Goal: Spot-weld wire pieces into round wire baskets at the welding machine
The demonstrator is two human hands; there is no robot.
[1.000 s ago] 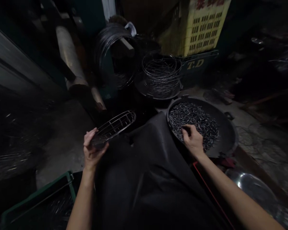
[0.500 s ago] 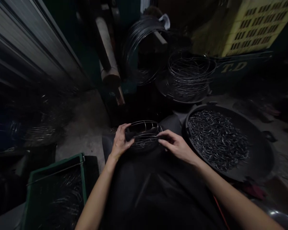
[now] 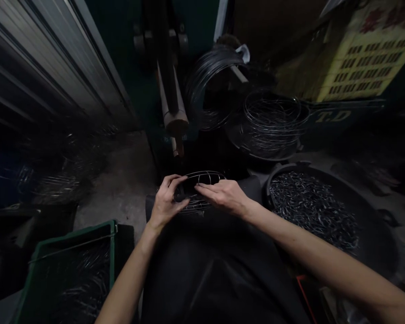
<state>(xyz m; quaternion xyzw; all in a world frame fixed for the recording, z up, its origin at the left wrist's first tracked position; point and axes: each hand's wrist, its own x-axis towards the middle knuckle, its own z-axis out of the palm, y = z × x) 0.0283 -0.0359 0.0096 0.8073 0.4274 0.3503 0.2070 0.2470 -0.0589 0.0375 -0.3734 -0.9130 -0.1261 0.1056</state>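
A round wire frame (image 3: 197, 207), like a shallow cage of thin metal wires, sits upright over my lap, against dark cloth. My left hand (image 3: 165, 200) grips its left side, thumb in front and fingers over the upper edge. Across the frame's right part lies my right hand (image 3: 226, 197). Its fingers are closed together, with the tips near the middle of the frame. What those fingertips pinch, if anything, is too small and dark to make out. The hand covers part of the frame's right side.
At right stands a wide black pan (image 3: 378, 238) with many small metal pieces. Wire rings are heaped on a tray (image 3: 239, 146) behind it; a wire coil (image 3: 202, 67) hangs farther back. A machine's rod (image 3: 175, 119) juts out ahead. A green crate (image 3: 112, 252) stands at left.
My right hand has moved left from the frame's right edge toward its middle. My left hand keeps its hold. The view has shifted slightly.
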